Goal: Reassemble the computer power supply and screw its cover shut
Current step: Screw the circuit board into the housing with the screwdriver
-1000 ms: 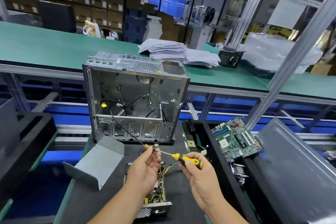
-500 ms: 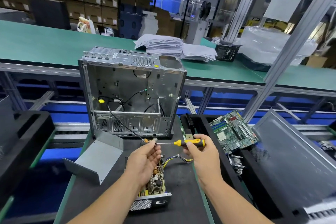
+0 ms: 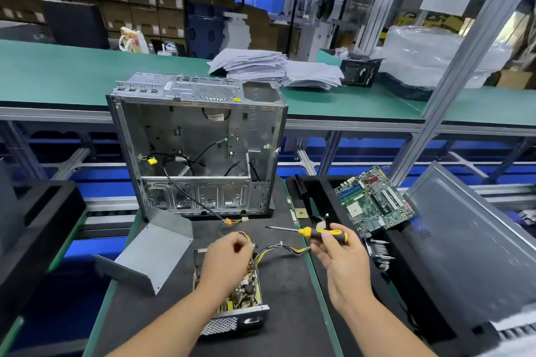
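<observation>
A person's right hand (image 3: 342,258) grips a yellow-and-black screwdriver (image 3: 314,233) by its handle, the shaft pointing left above the dark work mat (image 3: 287,293); the left hand (image 3: 229,261), fingers curled, hovers over the opened power supply (image 3: 232,295), though whether it pinches anything cannot be told. The power supply lies directly beneath the left hand, its circuit board exposed and its wire bundle (image 3: 284,249) trailing toward the right hand; its bent grey metal cover (image 3: 150,252) rests just left of the left hand, while a stripped computer case (image 3: 197,148) stands beyond both hands and a motherboard (image 3: 374,200) leans beyond the right.
</observation>
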